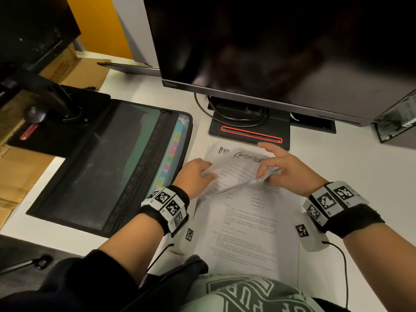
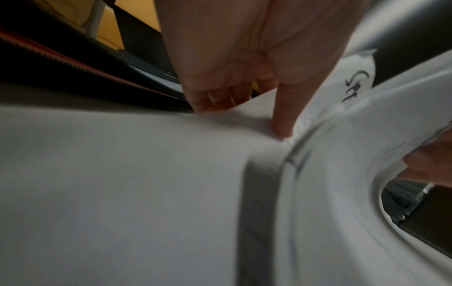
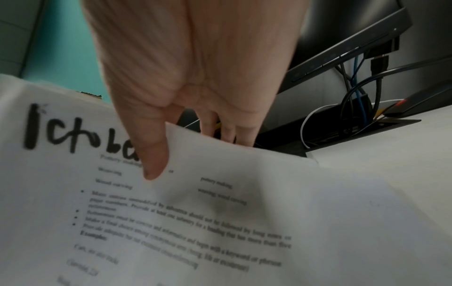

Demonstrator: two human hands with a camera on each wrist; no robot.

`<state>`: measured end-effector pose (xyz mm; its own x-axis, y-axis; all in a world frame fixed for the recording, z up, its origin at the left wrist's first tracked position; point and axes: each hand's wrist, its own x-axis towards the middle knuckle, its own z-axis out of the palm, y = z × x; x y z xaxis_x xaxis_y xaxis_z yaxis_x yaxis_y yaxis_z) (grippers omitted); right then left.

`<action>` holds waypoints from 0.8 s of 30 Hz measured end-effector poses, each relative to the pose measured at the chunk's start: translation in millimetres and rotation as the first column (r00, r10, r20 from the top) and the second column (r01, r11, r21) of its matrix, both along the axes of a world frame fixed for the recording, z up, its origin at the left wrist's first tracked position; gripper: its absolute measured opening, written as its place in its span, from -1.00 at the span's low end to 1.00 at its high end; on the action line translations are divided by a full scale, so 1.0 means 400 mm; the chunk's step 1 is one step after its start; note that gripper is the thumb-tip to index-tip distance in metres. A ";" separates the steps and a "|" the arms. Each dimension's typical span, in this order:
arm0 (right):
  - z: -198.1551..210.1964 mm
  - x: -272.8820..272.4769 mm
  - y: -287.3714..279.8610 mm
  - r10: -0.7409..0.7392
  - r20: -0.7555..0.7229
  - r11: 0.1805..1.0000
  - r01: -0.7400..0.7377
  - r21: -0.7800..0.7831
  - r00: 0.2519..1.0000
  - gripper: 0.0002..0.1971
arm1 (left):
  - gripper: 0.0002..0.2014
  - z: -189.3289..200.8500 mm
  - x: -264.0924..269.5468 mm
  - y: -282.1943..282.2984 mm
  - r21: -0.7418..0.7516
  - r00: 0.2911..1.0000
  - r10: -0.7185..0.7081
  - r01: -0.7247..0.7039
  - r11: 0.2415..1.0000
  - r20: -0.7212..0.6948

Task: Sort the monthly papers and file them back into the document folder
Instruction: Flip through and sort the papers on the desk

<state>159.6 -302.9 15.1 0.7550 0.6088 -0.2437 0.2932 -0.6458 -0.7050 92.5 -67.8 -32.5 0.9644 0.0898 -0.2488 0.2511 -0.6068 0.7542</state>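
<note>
A stack of printed papers (image 1: 247, 233) lies on the white desk in front of me. Its upper sheets (image 1: 234, 167) are lifted and curled, with handwritten month names at the top. My left hand (image 1: 206, 174) grips their left edge, thumb (image 2: 281, 123) on the paper (image 2: 146, 174) and fingers curled behind it. My right hand (image 1: 269, 174) pinches a sheet from the right; in the right wrist view its thumb (image 3: 154, 154) lies on a page (image 3: 220, 212) headed October. The black document folder (image 1: 108, 167) lies open to the left, showing a mesh pocket and coloured tabs (image 1: 171, 154).
A large dark monitor (image 1: 270, 52) stands just behind the papers, its base (image 1: 249, 134) and cables close to my right fingers. A second monitor stand (image 1: 45, 104) and cardboard boxes (image 1: 74, 70) sit at the left. A computer case (image 1: 396, 118) is at the far right.
</note>
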 end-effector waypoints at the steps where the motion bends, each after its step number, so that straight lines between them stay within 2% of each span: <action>1: 0.002 0.003 -0.002 -0.021 0.010 1.000 0.021 -0.011 1.000 -0.81 | -0.72 0.005 0.003 0.004 -0.014 1.000 0.029 -0.029 0.999 0.011; 6: -0.011 0.021 -0.010 -0.077 0.086 0.992 0.085 -0.092 0.993 -0.72 | -0.75 0.047 0.011 0.062 -0.177 0.978 0.204 -0.194 0.965 0.041; 8: -0.018 0.026 -0.012 -0.121 0.097 0.987 0.130 -0.090 0.988 -0.72 | -0.68 0.055 0.013 0.106 -0.218 0.963 0.262 -0.244 0.945 0.058; 11: -0.028 0.037 -0.033 -0.173 0.078 0.969 0.184 -0.164 0.982 -0.72 | -0.57 0.067 0.008 0.180 -0.327 0.910 0.413 -0.376 0.867 0.047; 13: -0.036 0.045 -0.052 -0.194 0.034 0.951 0.196 -0.239 0.980 -0.74 | -0.59 0.078 0.003 0.229 -0.396 0.859 0.507 -0.445 0.803 0.064; 15: -0.044 0.054 -0.070 -0.196 -0.001 0.927 0.185 -0.327 0.981 -0.67 | -0.68 0.099 -0.006 0.271 -0.512 0.825 0.559 -0.446 0.734 0.083; 18: -0.040 0.067 -0.084 -0.218 -0.019 0.905 0.194 -0.379 0.976 -0.59 | -0.71 0.134 -0.016 0.315 -0.631 0.827 0.553 -0.377 0.678 0.101; 24: 0.010 0.087 -0.082 -0.294 0.059 0.921 0.299 -0.247 0.954 -0.87 | -0.76 0.171 -0.017 0.298 -0.707 0.898 0.435 -0.269 0.654 0.061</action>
